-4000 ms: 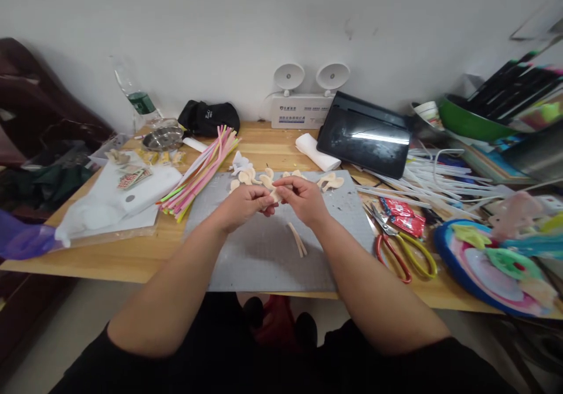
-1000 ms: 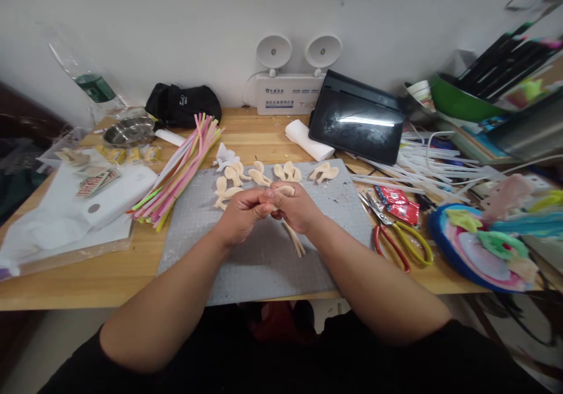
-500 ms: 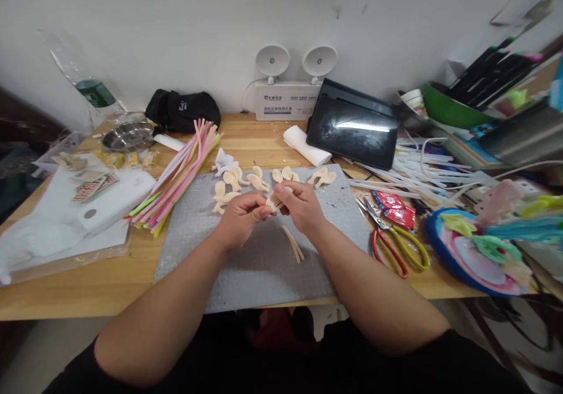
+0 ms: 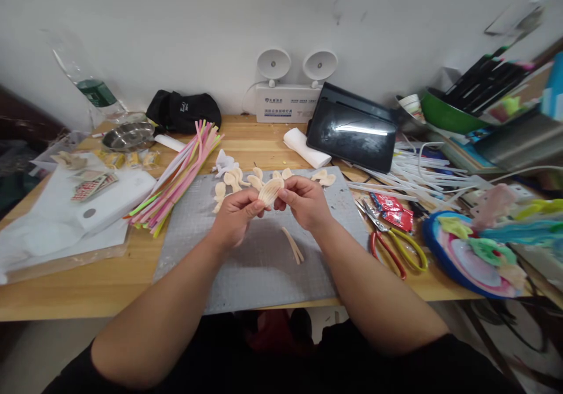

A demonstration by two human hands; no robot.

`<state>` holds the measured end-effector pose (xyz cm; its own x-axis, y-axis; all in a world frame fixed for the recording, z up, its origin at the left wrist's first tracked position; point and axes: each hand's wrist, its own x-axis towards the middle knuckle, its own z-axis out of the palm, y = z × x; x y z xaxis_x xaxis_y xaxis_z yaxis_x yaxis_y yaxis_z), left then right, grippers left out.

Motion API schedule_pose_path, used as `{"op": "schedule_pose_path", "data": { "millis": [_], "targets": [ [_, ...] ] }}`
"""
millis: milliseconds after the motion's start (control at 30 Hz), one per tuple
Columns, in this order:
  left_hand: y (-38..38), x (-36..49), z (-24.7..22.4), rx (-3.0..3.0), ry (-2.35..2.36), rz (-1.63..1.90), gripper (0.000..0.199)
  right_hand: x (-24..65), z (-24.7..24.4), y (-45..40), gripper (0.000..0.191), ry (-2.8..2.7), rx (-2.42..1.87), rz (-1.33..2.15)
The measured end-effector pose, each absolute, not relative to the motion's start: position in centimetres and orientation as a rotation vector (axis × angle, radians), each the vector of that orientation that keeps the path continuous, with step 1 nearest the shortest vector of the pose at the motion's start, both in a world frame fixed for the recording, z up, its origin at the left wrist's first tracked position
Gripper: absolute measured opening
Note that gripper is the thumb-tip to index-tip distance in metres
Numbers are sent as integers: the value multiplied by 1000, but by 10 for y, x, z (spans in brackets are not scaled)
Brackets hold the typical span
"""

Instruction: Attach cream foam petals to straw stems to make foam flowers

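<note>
A cream, ribbed petal-shaped piece point(image 4: 271, 191), apparently of chenille stems laid side by side, is held up above the grey cutting mat point(image 4: 250, 277). My left hand point(image 4: 237, 215) pinches its lower left end between thumb and fingers. At its right end, my right hand point(image 4: 307, 203) grips it with the thumb and forefinger. Two loose cream stems point(image 4: 292, 245) lie on the mat below my right hand. Several finished-looking cream petals, including a curled one point(image 4: 231, 179) on the left and a pair point(image 4: 324, 177) on the right, rest along the mat's far edge.
Left of the mat lies a bundle of coloured chenille stems point(image 4: 176, 180). Pliers with red and yellow handles point(image 4: 396, 247) lie on the right, near red packets point(image 4: 393, 209) and a blue-rimmed plate point(image 4: 433, 253). A black tablet point(image 4: 352, 127) leans at the back.
Both hands have turned the petal so its broad ribbed face shows, and the fingers have moved toward its ends. The loose stems stay put.
</note>
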<state>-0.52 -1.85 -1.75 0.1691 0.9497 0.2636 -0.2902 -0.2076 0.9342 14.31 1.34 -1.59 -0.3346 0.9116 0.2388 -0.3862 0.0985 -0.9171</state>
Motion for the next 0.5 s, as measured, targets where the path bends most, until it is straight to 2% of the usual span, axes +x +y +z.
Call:
{"op": "schedule_pose_path", "data": {
  "millis": [333,500],
  "targets": [
    [-23,-3,-13,1130,741,1237,18,142,-18,15,20,-1419,-739,1265],
    [-21,-5,-13,1121,750,1271,15,145,-15,15,24,-1429,-744,1291]
  ]
}}
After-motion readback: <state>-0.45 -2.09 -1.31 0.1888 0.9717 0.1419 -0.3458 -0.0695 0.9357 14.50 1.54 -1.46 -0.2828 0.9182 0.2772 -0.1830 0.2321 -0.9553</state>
